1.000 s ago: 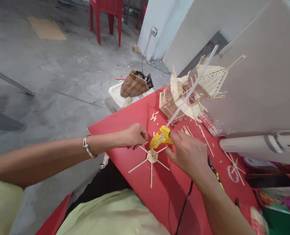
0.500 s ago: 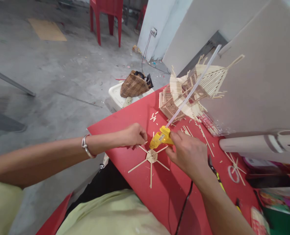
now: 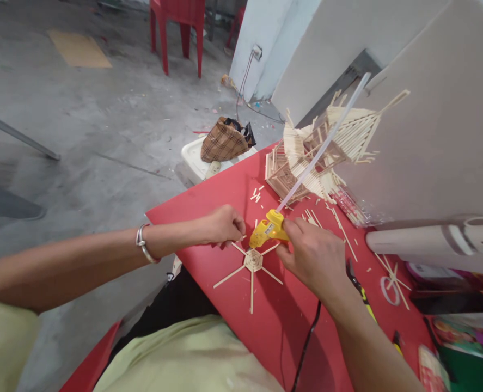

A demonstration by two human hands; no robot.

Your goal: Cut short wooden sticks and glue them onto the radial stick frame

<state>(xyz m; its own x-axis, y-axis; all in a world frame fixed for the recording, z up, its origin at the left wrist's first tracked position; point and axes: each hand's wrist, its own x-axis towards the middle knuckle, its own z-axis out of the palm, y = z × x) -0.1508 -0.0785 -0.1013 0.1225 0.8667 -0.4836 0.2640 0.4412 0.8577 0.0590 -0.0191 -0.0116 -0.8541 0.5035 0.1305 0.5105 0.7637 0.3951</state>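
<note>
My right hand (image 3: 312, 250) is closed round a yellow hot glue gun (image 3: 269, 228). A long translucent glue stick (image 3: 325, 144) juts from its back end. The gun's nozzle points down at the upper edge of a spoked stick web (image 3: 253, 260), which lies flat on the red table (image 3: 220, 204). Six thin arms spread from its wound centre. Just left of the nozzle, my left hand (image 3: 226, 226) pinches a short pale stick piece (image 3: 243, 238), only its tip showing. Whether the nozzle touches the web I cannot tell.
A stick-built model (image 3: 306, 155) stands at the table's far corner, beside packaged sticks (image 3: 349, 207). Cut bits (image 3: 257, 194) lie scattered. Pliers (image 3: 359, 288), a clear ring (image 3: 389, 290) and a pale cylinder (image 3: 408, 239) are at right. A black cord (image 3: 309, 340) trails from the gun.
</note>
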